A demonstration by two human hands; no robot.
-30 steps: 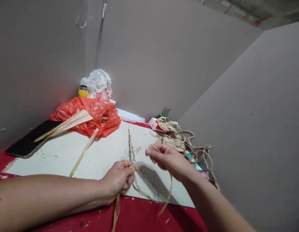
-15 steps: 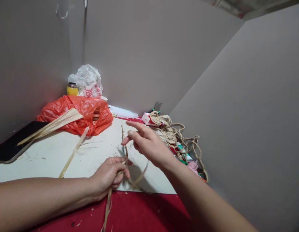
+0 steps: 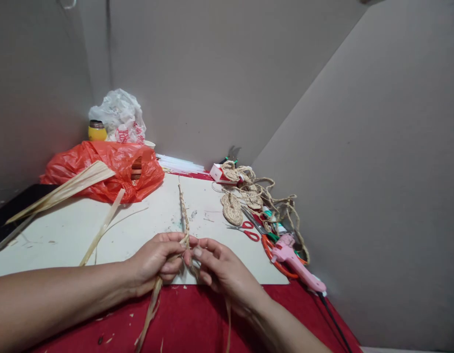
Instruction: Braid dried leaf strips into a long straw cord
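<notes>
A thin braided cord [image 3: 183, 211] of dried, husk-like plant fibre runs away from me over the white board [image 3: 208, 211]. My left hand [image 3: 155, 260] pinches its near end between thumb and fingers, and a loose strip [image 3: 150, 314] of the fibre hangs below that hand. Close against it, my right hand [image 3: 221, 267] has its thumb and fingertips closed on loose strands at the same end of the braid. One strand [image 3: 228, 323] trails down under the right hand. The exact grip between the fingertips is partly hidden.
Right: red-handled scissors [image 3: 249, 231], a coiled braid [image 3: 232, 209], a pink glue gun [image 3: 295, 262] with a cable, and tangled cord [image 3: 263, 191]. Left: an orange plastic bag [image 3: 90, 157], dried husk pieces [image 3: 80, 184] and a dark tablet-like slab [image 3: 17, 213]. Grey walls surround the table.
My right hand has come down from beside the braid with its fingers extended and now pinches strands next to my left hand. The view has shifted, bringing scissors and glue gun into sight.
</notes>
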